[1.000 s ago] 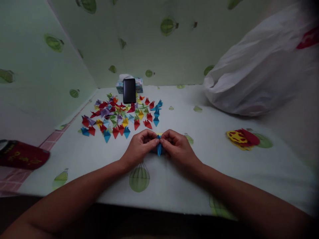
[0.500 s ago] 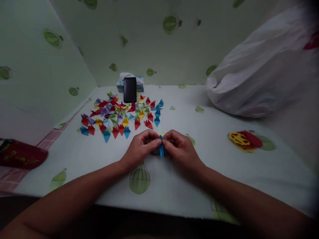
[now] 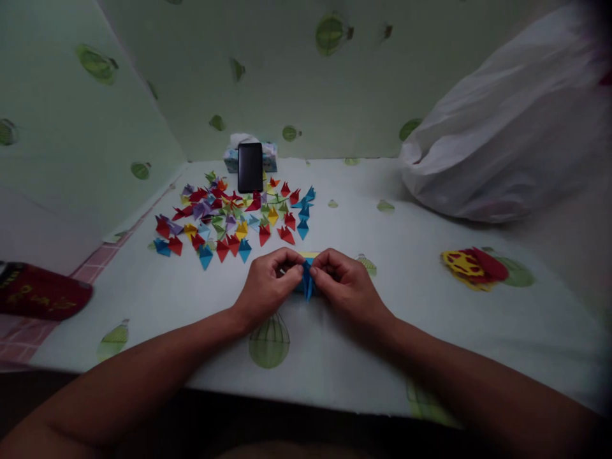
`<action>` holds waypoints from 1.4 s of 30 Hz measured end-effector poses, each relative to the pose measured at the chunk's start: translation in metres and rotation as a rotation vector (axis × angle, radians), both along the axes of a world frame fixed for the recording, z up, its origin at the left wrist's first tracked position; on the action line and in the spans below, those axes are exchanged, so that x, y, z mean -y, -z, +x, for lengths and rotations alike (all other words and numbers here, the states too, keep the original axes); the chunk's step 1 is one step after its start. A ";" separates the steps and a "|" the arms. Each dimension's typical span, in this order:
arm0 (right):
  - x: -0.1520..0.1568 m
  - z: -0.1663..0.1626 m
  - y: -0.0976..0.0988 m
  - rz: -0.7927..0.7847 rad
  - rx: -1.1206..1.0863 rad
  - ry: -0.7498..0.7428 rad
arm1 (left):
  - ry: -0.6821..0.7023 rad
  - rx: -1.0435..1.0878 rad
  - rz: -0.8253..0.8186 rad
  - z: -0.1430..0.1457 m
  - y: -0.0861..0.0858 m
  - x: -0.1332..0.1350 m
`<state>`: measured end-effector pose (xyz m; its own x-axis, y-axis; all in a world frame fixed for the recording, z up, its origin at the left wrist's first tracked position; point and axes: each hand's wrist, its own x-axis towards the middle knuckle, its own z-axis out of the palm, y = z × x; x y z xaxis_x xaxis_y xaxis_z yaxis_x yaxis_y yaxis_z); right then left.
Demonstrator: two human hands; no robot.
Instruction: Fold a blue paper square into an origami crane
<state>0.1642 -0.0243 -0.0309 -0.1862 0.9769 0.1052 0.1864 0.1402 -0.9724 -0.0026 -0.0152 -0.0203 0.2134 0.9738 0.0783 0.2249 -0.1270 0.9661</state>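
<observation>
Between my two hands is a blue folded paper piece (image 3: 307,284), pinched near its upper end with its points hanging down. My left hand (image 3: 273,280) grips it from the left with thumb and fingertips. From the right, my right hand (image 3: 345,280) pinches the other side with thumb and forefinger. Behind the fingers a yellow edge (image 3: 308,254) shows; most of what lies under the hands is hidden. Beyond the left hand spread several small folded paper cranes in red, blue, yellow, green and purple, a blue crane (image 3: 205,256) among the nearest.
A black phone (image 3: 250,167) leans on a tissue box (image 3: 270,157) at the back. A large white plastic bag (image 3: 488,146) stands at the right, with red and yellow cutouts (image 3: 471,269) before it. A dark red packet (image 3: 45,292) lies at the left edge.
The blue paper's lower points look more spread, and the left hand has shifted slightly left. More of the yellow edge shows behind the fingers. The view has tilted a little.
</observation>
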 end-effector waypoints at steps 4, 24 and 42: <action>0.000 0.001 0.000 0.034 0.060 0.020 | 0.002 -0.008 0.011 0.001 0.003 0.001; -0.003 0.004 -0.003 0.109 0.138 0.076 | 0.049 0.372 -0.344 0.002 0.006 -0.003; 0.001 0.002 0.000 0.168 0.175 0.082 | 0.061 0.489 -0.463 0.005 0.010 -0.001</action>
<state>0.1666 -0.0255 -0.0309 -0.1369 0.9610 0.2401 0.3670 0.2743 -0.8888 0.0021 -0.0145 -0.0304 0.3153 0.9174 -0.2428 -0.2467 0.3263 0.9125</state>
